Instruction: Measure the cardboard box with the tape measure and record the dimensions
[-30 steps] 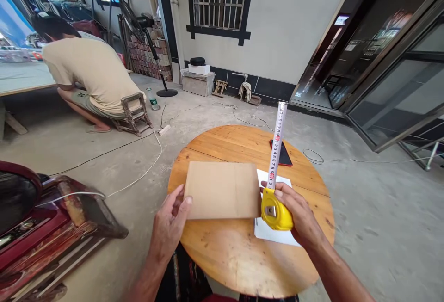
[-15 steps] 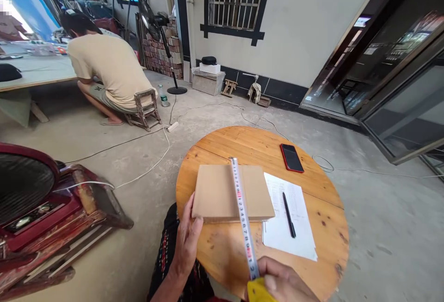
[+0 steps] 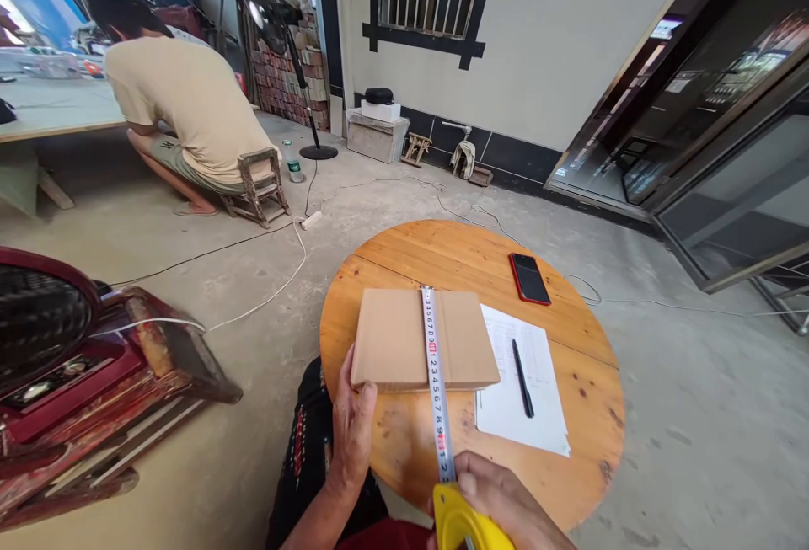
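Observation:
A closed cardboard box lies flat on the round wooden table. My left hand grips its near left corner, thumb on the front side and fingers along the left side. In my right hand is a yellow tape measure, held past the table's near edge. Its pulled-out blade runs across the box top, with the end hook at the far edge of the box. White paper sheets sit right of the box, partly beneath it, with a black pen on top.
A red-cased phone rests on the table's far right. To the left stands a dark red fan-like appliance on a wooden frame. A person sits on a small chair by another table. Cables cross the floor.
The tape case has moved slightly left, and the blade lies straighter and lower across the box top. My left hand stays at the box corner. The view has shifted slightly.

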The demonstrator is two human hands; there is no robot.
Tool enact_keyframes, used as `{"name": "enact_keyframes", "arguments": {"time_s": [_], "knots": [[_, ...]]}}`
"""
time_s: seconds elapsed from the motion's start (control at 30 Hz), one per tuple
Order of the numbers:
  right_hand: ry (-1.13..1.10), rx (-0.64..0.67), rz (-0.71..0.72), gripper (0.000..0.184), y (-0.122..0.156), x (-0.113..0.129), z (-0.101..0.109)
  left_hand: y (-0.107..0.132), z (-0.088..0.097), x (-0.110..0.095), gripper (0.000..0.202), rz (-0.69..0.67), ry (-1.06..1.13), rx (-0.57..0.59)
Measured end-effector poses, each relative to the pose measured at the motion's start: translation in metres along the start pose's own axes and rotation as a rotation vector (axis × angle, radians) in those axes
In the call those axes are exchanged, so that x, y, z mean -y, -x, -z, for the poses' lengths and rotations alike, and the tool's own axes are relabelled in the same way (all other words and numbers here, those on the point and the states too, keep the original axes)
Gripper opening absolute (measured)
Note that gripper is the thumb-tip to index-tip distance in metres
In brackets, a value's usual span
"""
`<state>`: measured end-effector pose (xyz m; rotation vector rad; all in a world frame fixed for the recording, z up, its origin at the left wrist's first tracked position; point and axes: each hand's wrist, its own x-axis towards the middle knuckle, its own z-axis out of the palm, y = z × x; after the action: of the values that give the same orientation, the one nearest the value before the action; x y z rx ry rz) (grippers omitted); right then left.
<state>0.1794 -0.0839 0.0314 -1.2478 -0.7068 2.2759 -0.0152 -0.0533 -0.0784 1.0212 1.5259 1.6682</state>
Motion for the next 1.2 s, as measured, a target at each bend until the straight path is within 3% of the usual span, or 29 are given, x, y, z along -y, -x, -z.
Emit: {"name": "enact_keyframes", "arguments": {"time_s": [0.23, 0.47, 0.7, 0.9, 1.07, 1.2], "knots": [[0.006, -0.014, -0.025, 0.053, -0.005, -0.006, 0.009, -0.003, -0.004, -0.012, 0.052, 0.057, -0.025, -0.025], [0.017, 0.011, -0.016, 0.055, -0.004, -0.005, 0.008, -0.002, -0.004, -0.010, 0.051, 0.041, -0.004, -0.026], [-0.054, 0.020, -0.013, 0.041, 0.005, -0.002, 0.002, -0.002, -0.005, -0.011, 0.050, 0.071, -0.025, -0.050], [-0.037, -0.005, -0.004, 0.047, 0.001, -0.002, 0.002, -0.001, -0.007, -0.011, 0.050, 0.075, -0.031, -0.052], [0.219, 0.074, 0.059, 0.043, 0.007, 0.005, 0.018, -0.004, 0.008, -0.016, 0.055, -0.050, -0.096, -0.137], [0.510, 0.069, 0.072, 0.036, 0.021, 0.010, 0.040, -0.018, 0.030, -0.048, 0.054, -0.192, -0.080, -0.243]]}}
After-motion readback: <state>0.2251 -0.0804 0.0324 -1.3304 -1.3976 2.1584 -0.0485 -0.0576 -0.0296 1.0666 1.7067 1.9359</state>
